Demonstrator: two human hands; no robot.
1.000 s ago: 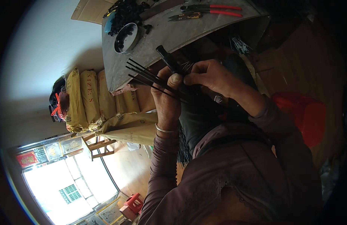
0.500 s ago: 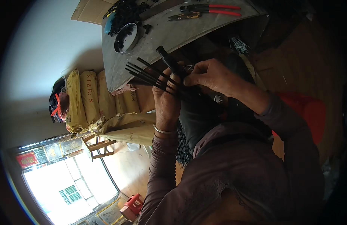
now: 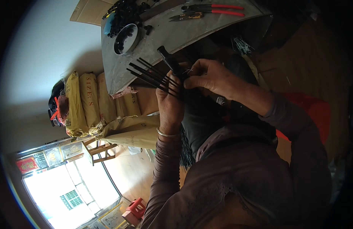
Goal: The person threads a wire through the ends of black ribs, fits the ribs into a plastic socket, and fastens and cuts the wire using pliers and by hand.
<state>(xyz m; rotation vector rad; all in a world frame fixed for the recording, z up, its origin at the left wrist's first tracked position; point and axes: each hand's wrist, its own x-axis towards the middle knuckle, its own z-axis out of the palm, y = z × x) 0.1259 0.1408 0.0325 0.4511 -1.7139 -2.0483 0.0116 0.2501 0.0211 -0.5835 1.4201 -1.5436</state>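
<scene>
My left hand is wrapped round a dark umbrella-like object with a black tubular handle that points up and away. Several thin black ribs fan out to the left across its fingers. Close beside it, my right hand pinches at the object near the base of the handle. Thin pale wires show by its fingertips; exactly what these fingers grip is too small to tell. The lower part of the dark object is lost against my dark trousers.
A grey table carries a round dish of black parts, a heap of black pieces, red-handled pliers and snips. Sacks stand left, with a wooden stool below. A red container is at right.
The black ribs have shifted and spread differently across my left hand. My right hand has moved slightly left, staying at the base of the handle. The view has shifted a little.
</scene>
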